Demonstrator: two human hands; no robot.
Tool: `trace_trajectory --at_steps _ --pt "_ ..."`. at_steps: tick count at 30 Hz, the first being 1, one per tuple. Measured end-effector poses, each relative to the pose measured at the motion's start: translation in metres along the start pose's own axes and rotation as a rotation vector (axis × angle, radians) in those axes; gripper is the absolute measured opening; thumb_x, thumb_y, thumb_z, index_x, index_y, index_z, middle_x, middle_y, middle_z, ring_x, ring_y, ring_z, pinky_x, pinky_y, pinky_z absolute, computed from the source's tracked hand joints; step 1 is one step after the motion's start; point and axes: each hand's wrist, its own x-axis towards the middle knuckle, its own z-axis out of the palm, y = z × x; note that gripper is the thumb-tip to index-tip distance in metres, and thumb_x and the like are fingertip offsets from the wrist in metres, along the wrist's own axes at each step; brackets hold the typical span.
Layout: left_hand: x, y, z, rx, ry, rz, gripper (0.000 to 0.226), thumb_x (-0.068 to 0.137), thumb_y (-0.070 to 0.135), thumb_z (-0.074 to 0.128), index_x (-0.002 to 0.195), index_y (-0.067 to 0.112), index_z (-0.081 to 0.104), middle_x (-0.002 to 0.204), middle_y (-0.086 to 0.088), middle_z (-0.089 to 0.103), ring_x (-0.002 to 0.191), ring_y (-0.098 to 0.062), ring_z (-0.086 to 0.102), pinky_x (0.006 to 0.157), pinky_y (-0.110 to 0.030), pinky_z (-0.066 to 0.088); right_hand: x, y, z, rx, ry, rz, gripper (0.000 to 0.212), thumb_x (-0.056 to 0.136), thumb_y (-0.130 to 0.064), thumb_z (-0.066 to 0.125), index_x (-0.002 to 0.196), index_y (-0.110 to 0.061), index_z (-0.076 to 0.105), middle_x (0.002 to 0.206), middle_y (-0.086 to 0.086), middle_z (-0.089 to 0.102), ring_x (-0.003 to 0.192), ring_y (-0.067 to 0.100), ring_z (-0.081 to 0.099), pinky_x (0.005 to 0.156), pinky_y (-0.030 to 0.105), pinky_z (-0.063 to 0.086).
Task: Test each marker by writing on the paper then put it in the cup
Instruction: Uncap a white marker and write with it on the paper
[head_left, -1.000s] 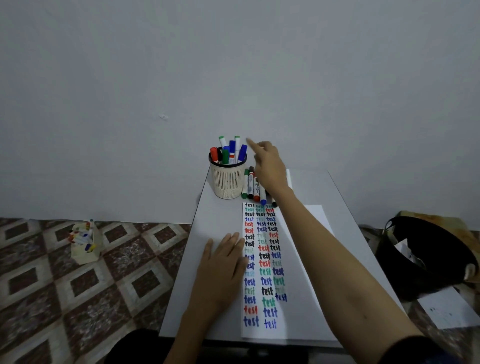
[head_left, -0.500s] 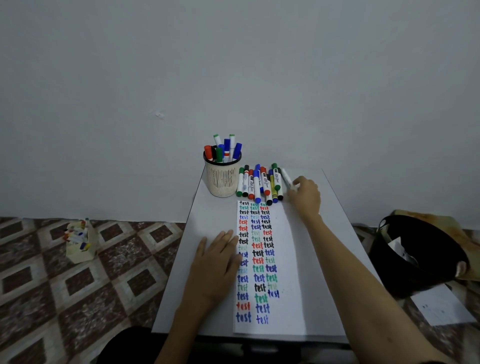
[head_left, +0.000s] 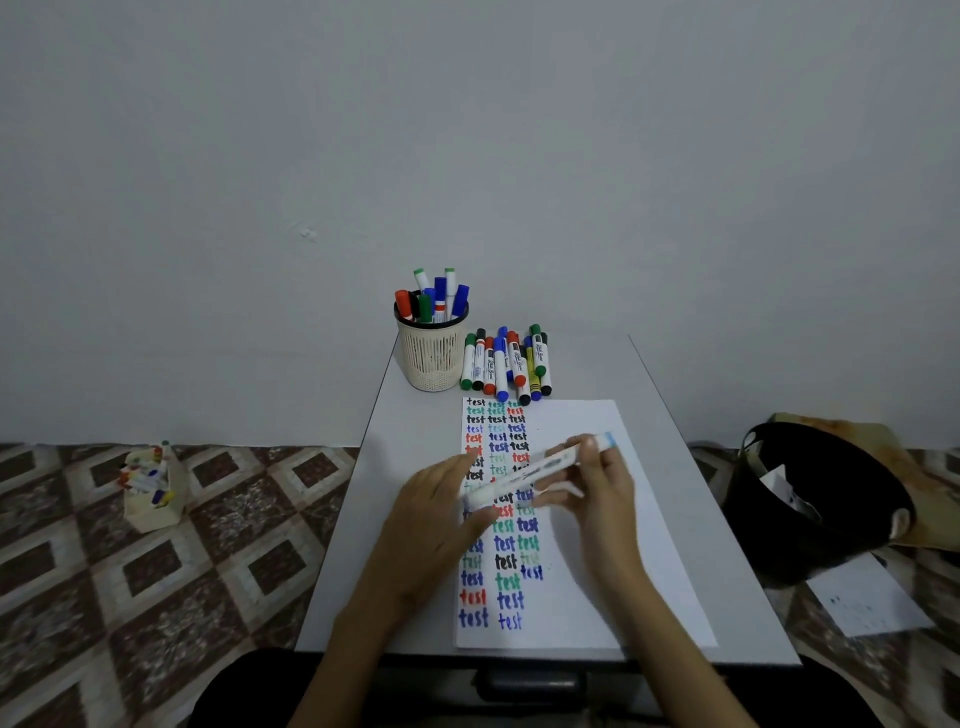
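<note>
Over the paper (head_left: 597, 571), our right grip (head_left: 597, 488) held a white marker (head_left: 540, 470) aslant. Our left grip (head_left: 441, 514) met its lower end, too blurred to tell a pinch. Just beyond the paper's far edge lay loose markers (head_left: 506, 364) and the cup (head_left: 431, 358).

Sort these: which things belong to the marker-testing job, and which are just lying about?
Job: white marker in the right hand; pile of capped markers; cream mesh cup; white paper sheet lettered "test".
Lying about: black bin; cream box of markers on the floor; loose floor sheet.
</note>
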Motion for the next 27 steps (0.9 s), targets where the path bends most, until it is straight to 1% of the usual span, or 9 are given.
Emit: trace_trajectory --at_steps 3,5,6,9,15,18,21,24,27 --pt "-0.005 0.005 -0.001 -0.089 -0.075 0.032 0.042 0.091 0.059 0.027 0.119 0.034 0.047 0.108 0.015 0.056 0.095 0.003 0.057 0.081 -0.02 0.05 -0.018 0.006 0.014 0.059 -0.119 0.094 0.029 0.099 -0.024 0.044 0.104 0.003 0.052 0.089 0.02 0.067 0.069 0.028 0.066 0.056 0.029 0.058" --pt "-0.007 0.005 0.0 -0.158 -0.087 0.019 0.018 0.095 0.05 0.03 0.099 0.042 0.046 0.091 0.015 0.061 0.08 0.003 0.063 0.067 -0.016 0.052 -0.023 0.011 0.02 0.023 -0.192 0.127 0.023 0.095 -0.018 0.054 0.104 0.003 0.054 0.089 0.02 0.067 0.066 0.025 0.065 0.056 0.029 0.056" --pt "-0.007 0.005 0.0 -0.176 -0.094 0.021 0.014 0.095 0.046 0.031 0.097 0.043 0.045 0.088 0.015 0.062 0.078 0.004 0.064 0.064 -0.014 0.052 -0.025 0.012 0.021 -0.015 -0.223 0.134 0.021 0.092 -0.013 0.059 0.104 0.004 0.056 0.088 0.021 0.068 0.065 0.024 0.064 0.057 0.029 0.056" --pt "-0.008 0.004 -0.001 -0.178 -0.109 0.062 0.022 0.095 0.049 0.029 0.105 0.038 0.045 0.09 0.011 0.065 0.077 0.003 0.066 0.064 -0.016 0.054 -0.026 0.015 0.02 -0.069 -0.235 0.145 0.022 0.087 -0.005 0.065 0.103 0.008 0.059 0.085 0.021 0.071 0.06 0.022 0.064 0.061 0.03 0.055" --pt "-0.01 0.002 -0.005 -0.211 -0.053 0.086 0.038 0.09 0.063 0.028 0.11 0.038 0.047 0.087 0.006 0.07 0.074 0.001 0.068 0.063 -0.019 0.057 -0.025 0.012 0.017 -0.035 -0.261 0.129 0.026 0.083 -0.012 0.07 0.1 0.005 0.059 0.083 0.019 0.07 0.066 0.03 0.062 0.072 0.043 0.055" --pt "-0.01 0.005 -0.006 -0.222 -0.041 0.09 0.032 0.089 0.064 0.032 0.109 0.044 0.045 0.086 0.014 0.067 0.076 0.005 0.067 0.063 -0.015 0.055 -0.025 0.007 0.015 -0.044 -0.269 0.075 0.025 0.083 -0.006 0.069 0.1 0.008 0.059 0.083 0.019 0.07 0.065 0.025 0.064 0.067 0.038 0.056" --pt "-0.008 0.005 -0.006 -0.223 -0.01 0.058 0.023 0.093 0.052 0.038 0.11 0.04 0.046 0.085 0.016 0.065 0.077 0.004 0.066 0.061 -0.014 0.053 -0.025 0.0 0.008 0.018 -0.173 0.004 0.025 0.08 -0.003 0.067 0.093 0.011 0.052 0.076 0.019 0.067 0.062 0.022 0.064 0.057 0.029 0.055" --pt "-0.005 -0.002 -0.002 -0.236 0.014 -0.016 0.017 0.096 0.035 0.035 0.108 0.033 0.046 0.102 0.008 0.06 0.092 -0.005 0.063 0.067 -0.022 0.056 -0.021 -0.004 -0.008 0.088 -0.075 -0.009 0.02 0.08 -0.005 0.066 0.083 0.004 0.048 0.085 0.024 0.059 0.066 0.028 0.064 0.056 0.033 0.056" --pt "-0.002 -0.006 0.003 -0.211 0.006 -0.012 0.017 0.099 0.03 0.032 0.112 0.032 0.043 0.113 0.007 0.054 0.1 -0.009 0.06 0.071 -0.02 0.056 -0.024 -0.003 -0.019 0.078 -0.129 0.081 0.006 0.087 0.0 0.059 0.088 0.002 0.054 0.096 0.026 0.067 0.082 0.039 0.068 0.061 0.038 0.06"
